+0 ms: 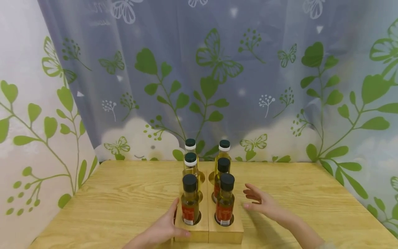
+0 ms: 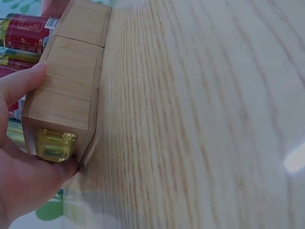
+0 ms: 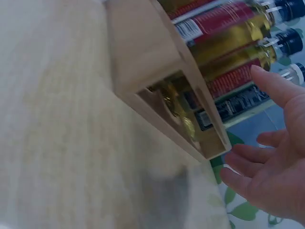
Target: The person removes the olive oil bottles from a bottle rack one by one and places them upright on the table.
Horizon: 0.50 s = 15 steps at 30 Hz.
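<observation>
Two wooden bottle racks stand side by side on the table, each with three bottles upright in round holes. My left hand grips the near left corner of the left wooden bottle rack, thumb on its front face and fingers at its open side. In the left wrist view, the thumb lies on the rack's front panel. My right hand is beside the right wooden bottle rack, apart from it, fingers loosely spread and holding nothing. The nearest bottles, left and right, have black caps and red labels.
Behind them, two green-capped bottles stand at the back left and back right. The wood-grain table reaches back to a curtain printed with leaves and butterflies.
</observation>
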Each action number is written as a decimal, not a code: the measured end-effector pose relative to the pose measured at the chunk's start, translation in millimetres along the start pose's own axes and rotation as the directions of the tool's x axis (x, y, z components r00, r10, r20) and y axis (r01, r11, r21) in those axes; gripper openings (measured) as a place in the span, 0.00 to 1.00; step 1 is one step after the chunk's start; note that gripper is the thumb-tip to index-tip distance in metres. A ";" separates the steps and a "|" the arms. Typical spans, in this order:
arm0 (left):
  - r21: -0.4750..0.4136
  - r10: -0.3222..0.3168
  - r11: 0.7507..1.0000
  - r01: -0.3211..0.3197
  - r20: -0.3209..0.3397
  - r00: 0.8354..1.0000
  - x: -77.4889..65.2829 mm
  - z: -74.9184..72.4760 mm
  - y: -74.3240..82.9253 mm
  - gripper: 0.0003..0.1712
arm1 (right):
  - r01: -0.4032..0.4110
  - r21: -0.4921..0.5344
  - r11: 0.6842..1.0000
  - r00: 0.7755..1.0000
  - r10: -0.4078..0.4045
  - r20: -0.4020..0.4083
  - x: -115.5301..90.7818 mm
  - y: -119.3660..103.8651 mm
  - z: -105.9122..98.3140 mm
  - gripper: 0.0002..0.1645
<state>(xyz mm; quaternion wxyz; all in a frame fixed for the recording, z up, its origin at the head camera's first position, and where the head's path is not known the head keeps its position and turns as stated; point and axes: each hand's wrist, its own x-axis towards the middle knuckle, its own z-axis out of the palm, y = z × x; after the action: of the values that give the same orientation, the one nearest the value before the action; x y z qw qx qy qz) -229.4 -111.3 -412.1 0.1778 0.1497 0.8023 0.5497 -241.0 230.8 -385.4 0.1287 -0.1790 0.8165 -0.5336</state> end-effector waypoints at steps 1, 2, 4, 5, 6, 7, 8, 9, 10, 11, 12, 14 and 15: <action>0.000 0.001 1.000 -0.001 0.001 1.000 0.0 -0.5 0.4 0.69 | 0.002 -0.013 1.000 0.999 -0.002 -0.034 2.4 -1.0 -3.5 0.47; 0.006 0.002 1.000 -0.002 0.001 1.000 0.1 -1.1 0.7 0.69 | 0.008 -0.030 1.000 0.998 -0.010 -0.066 5.0 -2.0 -6.7 0.46; 0.013 0.000 1.000 0.000 0.003 1.000 0.3 -2.3 1.2 0.69 | 0.015 -0.052 0.999 0.993 -0.021 -0.117 10.3 -4.0 -12.3 0.45; 0.012 0.001 1.000 -0.001 0.005 1.000 0.2 -2.7 1.1 0.69 | 0.023 -0.062 0.998 0.990 -0.031 -0.136 13.1 -5.1 -14.5 0.45; 0.010 0.002 1.000 -0.003 0.009 1.000 -0.1 -2.9 0.9 0.68 | 0.034 -0.076 0.997 0.987 -0.045 -0.153 16.0 -6.1 -16.4 0.45; 0.011 0.005 1.000 -0.005 0.011 1.000 -0.5 -3.2 0.8 0.68 | 0.039 -0.082 0.996 0.984 -0.052 -0.169 18.9 -7.2 -17.9 0.45; 0.014 0.007 1.000 -0.007 0.011 1.000 -0.9 -3.3 0.4 0.68 | 0.052 -0.093 0.994 0.981 -0.068 -0.179 21.9 -8.4 -19.3 0.44; 0.014 0.011 1.000 -0.011 0.012 1.000 -1.1 -3.5 -0.1 0.67 | 0.057 -0.099 0.993 0.979 -0.076 -0.188 24.9 -9.6 -20.9 0.44; 0.013 0.015 1.000 -0.015 0.014 1.000 -1.5 -3.5 -0.4 0.67 | 0.068 -0.106 0.992 0.977 -0.088 -0.194 28.0 -10.8 -22.5 0.44; 0.009 0.016 1.000 -0.016 0.017 1.000 -1.6 -3.7 -0.8 0.66 | 0.078 -0.114 0.990 0.975 -0.099 -0.198 31.1 -12.2 -24.2 0.43; 0.006 0.015 1.000 -0.015 0.018 1.000 -1.5 -3.9 -1.0 0.65 | 0.088 -0.122 0.989 0.973 -0.111 -0.201 34.3 -13.5 -25.8 0.43; 0.001 0.012 1.000 -0.012 0.022 1.000 -1.0 -4.2 -1.8 0.64 | 0.101 -0.129 0.987 0.972 -0.125 -0.199 41.4 -15.6 -29.0 0.43; -0.004 0.011 1.000 -0.011 0.024 1.000 -0.8 -4.3 -2.1 0.64 | 0.101 -0.131 0.986 0.972 -0.126 -0.196 44.8 -16.7 -30.5 0.43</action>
<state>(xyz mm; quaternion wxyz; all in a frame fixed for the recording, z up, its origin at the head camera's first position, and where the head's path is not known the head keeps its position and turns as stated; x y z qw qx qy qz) -230.6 -115.9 -412.5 0.1848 0.1606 0.7983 0.5503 -291.1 230.6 -358.8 0.0026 -0.1774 0.8443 -0.5056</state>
